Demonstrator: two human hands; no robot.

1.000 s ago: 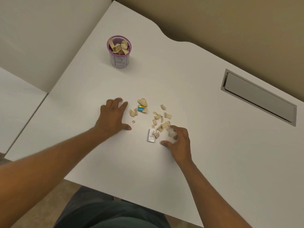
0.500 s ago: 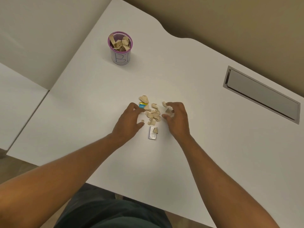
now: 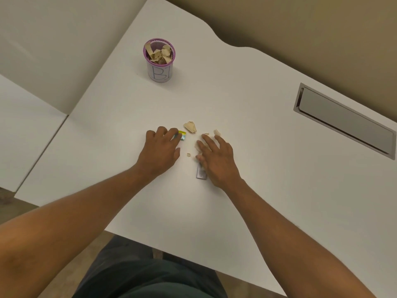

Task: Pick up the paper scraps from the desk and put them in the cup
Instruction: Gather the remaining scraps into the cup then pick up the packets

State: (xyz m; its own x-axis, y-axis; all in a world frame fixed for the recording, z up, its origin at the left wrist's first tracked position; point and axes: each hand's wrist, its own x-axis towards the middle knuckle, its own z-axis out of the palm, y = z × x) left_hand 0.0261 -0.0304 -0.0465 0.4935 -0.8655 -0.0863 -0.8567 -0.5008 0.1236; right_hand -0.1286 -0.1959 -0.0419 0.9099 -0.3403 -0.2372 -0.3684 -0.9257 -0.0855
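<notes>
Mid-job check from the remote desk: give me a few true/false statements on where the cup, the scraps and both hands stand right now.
1. The cup already holds tan paper scraps. True.
2. The cup lies tipped on its side. False: it stands upright on the desk.
3. The left hand rests by a blue and yellow scrap. True.
4. The right hand is over the cup. False: it lies flat on the loose scraps, far from the cup.
5. A tan scrap lies uncovered between the hands. True.

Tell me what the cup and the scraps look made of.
Cup: apparently purple wire mesh, visible inside the rim, wrapped in matte white paper bearing handwriting. Scraps: tan paper or thin card, matte, with torn, curled edges.
</notes>
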